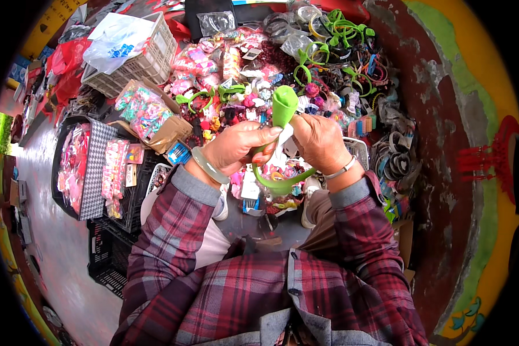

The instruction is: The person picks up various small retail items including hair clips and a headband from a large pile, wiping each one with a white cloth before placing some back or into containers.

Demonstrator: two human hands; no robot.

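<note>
Between my two hands, over the pile, is a bright green headband (277,185); its curved band hangs below them and a rolled, bud-like green fabric top sticks up above. My left hand (236,145) is closed on it, thumb stretched along the base of the top. Closed at the other side, my right hand (318,141) pinches it with curled fingers, the fingertips mostly hidden. A small white piece (285,136) shows between the hands; I cannot tell whether it is a tag. Similar green headbands (311,55) lie in the pile beyond.
A heap of colourful hair accessories (254,75) spreads ahead. On the left stand a grey plastic crate (155,52), a cardboard box (170,130) of bagged items, a houndstooth basket (92,179) and black crates (106,254). A worn dark red painted surface (444,230) curves along the right.
</note>
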